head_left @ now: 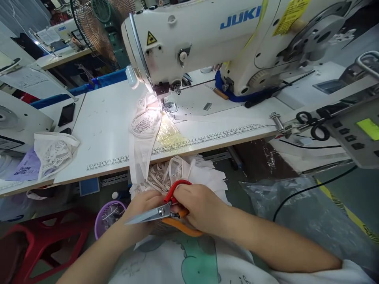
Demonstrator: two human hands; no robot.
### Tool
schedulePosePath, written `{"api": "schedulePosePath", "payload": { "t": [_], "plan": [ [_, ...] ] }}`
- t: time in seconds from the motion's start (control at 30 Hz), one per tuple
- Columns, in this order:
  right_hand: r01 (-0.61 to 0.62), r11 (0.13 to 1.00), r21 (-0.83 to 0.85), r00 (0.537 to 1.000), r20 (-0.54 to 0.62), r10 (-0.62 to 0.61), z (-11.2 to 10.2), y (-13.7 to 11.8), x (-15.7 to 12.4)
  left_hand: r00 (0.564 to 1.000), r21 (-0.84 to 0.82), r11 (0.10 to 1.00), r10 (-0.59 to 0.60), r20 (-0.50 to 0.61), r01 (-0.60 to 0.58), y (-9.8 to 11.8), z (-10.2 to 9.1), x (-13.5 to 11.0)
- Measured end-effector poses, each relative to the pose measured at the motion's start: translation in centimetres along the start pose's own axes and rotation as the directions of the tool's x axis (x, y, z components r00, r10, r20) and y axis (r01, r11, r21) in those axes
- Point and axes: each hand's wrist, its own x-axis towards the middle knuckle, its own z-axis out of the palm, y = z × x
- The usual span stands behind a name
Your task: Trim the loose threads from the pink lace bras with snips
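Observation:
My right hand (199,207) is closed round red-handled scissors (161,211), whose blades point left and look shut. My left hand (141,211) lies just behind the blades, curled on white lace fabric (189,170) bunched in my lap. A strip of that lace (145,122) runs up over the table edge to the needle of a white Juki sewing machine (207,35), lit by its lamp.
The white sewing table (103,130) carries a printed ruler along its front edge. A lace piece (53,152) and a black phone (66,114) lie at left. A purple basket (108,217) and red stool (44,240) stand below. A control panel (355,134) and black scissors (314,124) are at right.

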Motion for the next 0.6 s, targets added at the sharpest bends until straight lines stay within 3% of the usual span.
{"api": "schedulePosePath", "payload": {
  "t": [0.17,0.3,0.47,0.6],
  "plan": [
    [-0.066,0.997,0.029,0.997,0.027,0.065,-0.7,0.5,-0.7,0.992,0.259,0.961,0.113,-0.051,-0.096,1.1,0.5,-0.5],
    [-0.066,0.996,0.053,0.997,0.038,0.064,-1.1,0.4,-0.9,0.983,0.179,0.978,0.130,-0.132,-0.105,1.1,0.7,-0.4],
    [-0.028,0.992,0.119,0.991,0.134,0.012,-1.4,0.7,-0.7,0.997,-0.059,0.996,0.062,-0.040,-0.065,0.8,0.4,0.2],
    [-0.098,0.979,0.177,0.987,0.141,0.073,-1.4,1.2,-1.0,0.996,0.053,0.997,0.047,0.071,-0.051,1.0,-0.1,1.0]
  ]
}}
